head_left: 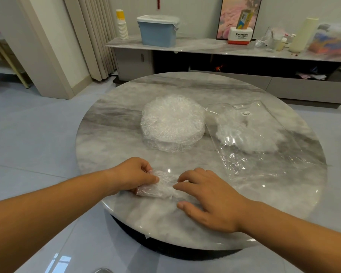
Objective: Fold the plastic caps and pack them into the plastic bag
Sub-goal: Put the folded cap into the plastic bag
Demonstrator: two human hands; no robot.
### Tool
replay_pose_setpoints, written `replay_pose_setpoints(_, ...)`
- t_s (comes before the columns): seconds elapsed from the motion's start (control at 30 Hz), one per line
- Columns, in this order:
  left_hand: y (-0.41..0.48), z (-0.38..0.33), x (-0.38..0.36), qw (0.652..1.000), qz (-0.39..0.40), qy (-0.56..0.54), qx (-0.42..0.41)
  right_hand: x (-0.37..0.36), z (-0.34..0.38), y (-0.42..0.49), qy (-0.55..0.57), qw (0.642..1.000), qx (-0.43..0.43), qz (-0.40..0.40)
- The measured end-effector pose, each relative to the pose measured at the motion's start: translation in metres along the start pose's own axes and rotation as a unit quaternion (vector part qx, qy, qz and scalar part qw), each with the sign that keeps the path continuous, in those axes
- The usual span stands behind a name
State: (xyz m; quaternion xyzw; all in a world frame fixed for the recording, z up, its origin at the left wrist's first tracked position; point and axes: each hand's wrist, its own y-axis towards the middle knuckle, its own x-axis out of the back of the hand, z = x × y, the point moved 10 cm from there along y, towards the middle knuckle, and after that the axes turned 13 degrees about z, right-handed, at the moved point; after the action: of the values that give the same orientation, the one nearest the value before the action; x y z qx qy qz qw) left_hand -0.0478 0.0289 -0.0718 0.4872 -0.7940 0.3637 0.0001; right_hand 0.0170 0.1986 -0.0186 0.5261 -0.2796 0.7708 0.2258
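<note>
text: "Panasonic" | on: white-and-red box (241, 36) | bag label (246, 113): unreadable

bag label (246, 113) unreadable, shelf clutter (331, 41) blurred

You were in a home living room. Under your fingers (185, 189) the round marble desk (110, 119) stood on a glossy tiled floor (28, 134). Farther off ran a low media cabinet (205, 45) against the wall, carrying a blue storage box (158, 33), stacked paper cups (122, 26) and a framed picture (238, 16). Well left of your fingers hung long pleated curtains (95, 36), reaching the floor.
</note>
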Motion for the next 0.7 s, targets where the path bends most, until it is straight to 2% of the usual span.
replay_pose_setpoints(0.07,0.000,-0.002,0.001,1.000,-0.008,-0.003,-0.010,-0.011,0.007,0.007,-0.001,1.000,0.007,0.029)
replay_pose_setpoints(0.23,-0.002,-0.008,-0.010,0.995,0.007,-0.090,-0.035,-0.034,0.007,0.010,-0.006,0.997,0.001,0.075)
replay_pose_setpoints(0.37,-0.005,-0.013,-0.017,0.984,0.026,-0.170,-0.041,-0.032,0.005,0.008,-0.024,0.997,-0.002,0.074)
replay_pose_setpoints(0.5,-0.009,-0.030,-0.034,0.961,0.086,-0.252,-0.079,-0.031,0.007,0.005,-0.045,0.997,-0.002,0.068)
replay_pose_setpoints(0.7,-0.008,-0.032,-0.050,0.958,0.105,-0.253,-0.082,-0.027,0.008,-0.007,0.012,0.999,0.017,0.046)
